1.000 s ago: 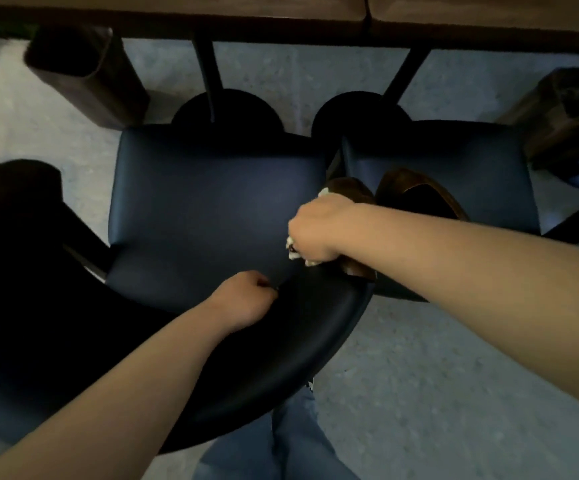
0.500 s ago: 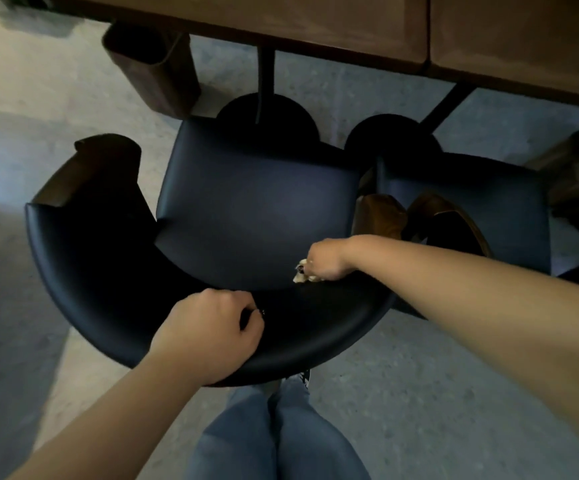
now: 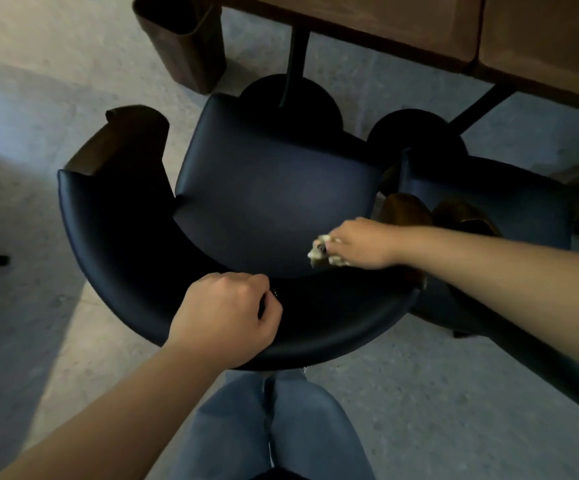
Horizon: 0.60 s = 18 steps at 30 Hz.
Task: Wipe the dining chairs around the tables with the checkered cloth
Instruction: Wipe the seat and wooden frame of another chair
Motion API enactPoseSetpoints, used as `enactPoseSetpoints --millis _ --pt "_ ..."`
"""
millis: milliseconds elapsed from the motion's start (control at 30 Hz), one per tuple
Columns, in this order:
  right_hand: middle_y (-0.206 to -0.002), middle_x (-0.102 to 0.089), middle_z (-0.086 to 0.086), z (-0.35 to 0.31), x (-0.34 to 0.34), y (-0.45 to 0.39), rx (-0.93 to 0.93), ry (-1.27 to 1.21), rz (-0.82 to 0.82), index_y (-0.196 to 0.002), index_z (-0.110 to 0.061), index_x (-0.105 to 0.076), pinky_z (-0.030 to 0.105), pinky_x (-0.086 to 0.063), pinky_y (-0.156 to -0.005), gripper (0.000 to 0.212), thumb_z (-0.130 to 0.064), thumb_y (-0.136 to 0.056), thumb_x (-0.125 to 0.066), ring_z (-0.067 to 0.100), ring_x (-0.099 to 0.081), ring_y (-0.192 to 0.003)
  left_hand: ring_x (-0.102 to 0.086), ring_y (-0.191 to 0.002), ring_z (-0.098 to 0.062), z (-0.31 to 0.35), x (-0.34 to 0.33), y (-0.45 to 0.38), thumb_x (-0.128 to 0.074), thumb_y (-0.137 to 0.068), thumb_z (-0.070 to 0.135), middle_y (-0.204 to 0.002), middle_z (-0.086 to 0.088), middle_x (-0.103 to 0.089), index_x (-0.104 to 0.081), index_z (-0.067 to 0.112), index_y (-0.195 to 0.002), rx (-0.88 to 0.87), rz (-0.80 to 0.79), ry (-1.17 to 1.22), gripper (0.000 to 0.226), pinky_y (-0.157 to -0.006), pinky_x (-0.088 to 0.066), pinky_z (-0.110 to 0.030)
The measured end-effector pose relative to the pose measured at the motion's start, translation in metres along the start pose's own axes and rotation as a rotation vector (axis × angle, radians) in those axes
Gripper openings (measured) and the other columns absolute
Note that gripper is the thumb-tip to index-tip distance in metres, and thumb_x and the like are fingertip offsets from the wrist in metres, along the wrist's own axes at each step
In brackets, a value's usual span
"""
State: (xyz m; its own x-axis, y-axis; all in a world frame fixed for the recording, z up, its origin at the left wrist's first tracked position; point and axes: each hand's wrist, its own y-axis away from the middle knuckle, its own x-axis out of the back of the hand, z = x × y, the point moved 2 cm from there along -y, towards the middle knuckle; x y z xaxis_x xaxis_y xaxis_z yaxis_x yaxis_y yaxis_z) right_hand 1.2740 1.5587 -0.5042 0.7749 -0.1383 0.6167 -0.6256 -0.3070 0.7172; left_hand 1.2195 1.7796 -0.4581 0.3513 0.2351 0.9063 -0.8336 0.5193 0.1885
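A rounded brown wooden armrest (image 3: 121, 140) caps the left end of the chair (image 3: 274, 195), whose curved, smooth dark padded backrest wraps a glossy seat. The left hand (image 3: 225, 317) curls over the backrest's near rim. Right of it, the right hand (image 3: 360, 242) clutches the crumpled pale cloth (image 3: 322, 252) against the seat's rear edge.

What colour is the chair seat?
Dark navy blue seat, seen best in the head view.
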Motion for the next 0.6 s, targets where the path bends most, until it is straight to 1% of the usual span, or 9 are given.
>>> enactPoseSetpoints --millis 33,100,167,233,333,433,467,533,600 --pt "-0.106 -0.064 0.021 0.007 -0.006 -0.024 -0.041 0.018 -0.054 -0.096 -0.001 -0.064 0.035 -0.042 -0.077 0.037 -0.027 -0.101 -0.039 0.034 -0.059 -0.093 -0.043 -0.04 -0.016 0.0 0.0 0.0 -0.053 -0.081 0.026 -0.046 0.008 -0.044 -0.048 0.017 -0.053 0.003 0.002 -0.001 0.03 -0.047 -0.02 -0.021" --pt "-0.113 -0.063 0.022 0.009 -0.029 -0.061 -0.091 0.093 -0.18 -0.103 0.003 -0.064 0.03 -0.039 -0.071 0.038 -0.025 -0.1 -0.039 0.029 -0.056 -0.089 -0.042 -0.04 -0.016 -0.001 -0.001 0.0 -0.051 -0.082 0.027 -0.046 0.008 -0.042 -0.045 0.018 -0.054 0.001 0.02 0.0 0.03 -0.046 -0.019 -0.022" --pt "-0.122 -0.059 0.021 0.006 -0.055 -0.08 -0.108 0.168 -0.282 -0.114 0.003 -0.061 0.03 -0.041 -0.075 0.038 -0.025 -0.1 -0.039 0.031 -0.057 -0.098 -0.04 -0.04 -0.015 -0.001 -0.001 0.0 -0.048 -0.083 0.028 -0.047 0.009 -0.041 -0.042 0.019 -0.054 -0.007 0.031 0.004 0.031 -0.046 -0.018 -0.022" --pt "-0.125 -0.057 0.021 0.001 -0.065 -0.084 -0.061 0.207 -0.308 -0.118 0.003 -0.059 0.031 -0.043 -0.081 0.038 -0.024 -0.1 -0.038 0.034 -0.057 -0.108 -0.04 -0.04 -0.016 -0.002 -0.002 -0.001 -0.049 -0.083 0.027 -0.047 0.008 -0.041 -0.042 0.019 -0.054 -0.013 0.037 0.005 0.031 -0.048 -0.021 -0.022" --pt "-0.118 -0.06 0.02 -0.006 -0.053 -0.067 0.065 0.233 -0.214 -0.111 -0.001 -0.062 0.029 -0.038 -0.072 0.032 -0.022 -0.1 -0.04 0.034 -0.057 -0.103 -0.043 -0.041 -0.017 -0.001 -0.004 0.0 -0.051 -0.083 0.026 -0.047 0.007 -0.043 -0.046 0.017 -0.054 -0.015 0.034 0.014 0.03 -0.047 -0.025 -0.023" --pt "-0.108 -0.063 0.014 -0.029 -0.039 -0.029 0.171 0.156 -0.088 -0.101 -0.006 -0.064 0.028 -0.031 -0.067 0.026 -0.022 -0.1 -0.043 0.031 -0.059 -0.096 -0.043 -0.04 -0.016 -0.002 -0.003 -0.001 -0.05 -0.082 0.027 -0.047 0.007 -0.044 -0.046 0.018 -0.054 -0.016 0.026 -0.013 0.029 -0.046 -0.023 -0.023" --pt "-0.103 -0.064 0.012 -0.039 -0.035 -0.013 0.208 0.106 -0.051 -0.096 -0.008 -0.063 0.027 -0.032 -0.067 0.026 -0.023 -0.1 -0.043 0.03 -0.059 -0.092 -0.044 -0.04 -0.016 -0.002 -0.003 -0.002 -0.051 -0.081 0.027 -0.047 0.007 -0.044 -0.046 0.019 -0.054 -0.025 0.024 -0.02 0.029 -0.046 -0.022 -0.023" --pt "-0.089 -0.065 0.008 -0.058 -0.03 0.021 0.234 -0.021 -0.003 -0.085 -0.015 -0.059 0.03 -0.04 -0.069 0.027 -0.028 -0.1 -0.042 0.024 -0.06 -0.081 -0.046 -0.041 -0.017 -0.002 -0.002 -0.001 -0.052 -0.081 0.026 -0.048 0.006 -0.047 -0.047 0.018 -0.055 -0.04 0.035 -0.029 0.028 -0.047 -0.023 -0.023" --pt "-0.077 -0.062 0.003 -0.07 -0.019 0.055 0.218 -0.135 0.017 -0.078 -0.017 -0.054 0.03 -0.04 -0.063 0.03 -0.032 -0.1 -0.041 0.015 -0.054 -0.067 -0.053 -0.049 -0.021 -0.002 -0.001 0.001 -0.051 -0.085 0.027 -0.054 0.003 -0.053 -0.052 0.016 -0.06 -0.051 0.018 -0.012 0.028 -0.048 -0.029 -0.025"
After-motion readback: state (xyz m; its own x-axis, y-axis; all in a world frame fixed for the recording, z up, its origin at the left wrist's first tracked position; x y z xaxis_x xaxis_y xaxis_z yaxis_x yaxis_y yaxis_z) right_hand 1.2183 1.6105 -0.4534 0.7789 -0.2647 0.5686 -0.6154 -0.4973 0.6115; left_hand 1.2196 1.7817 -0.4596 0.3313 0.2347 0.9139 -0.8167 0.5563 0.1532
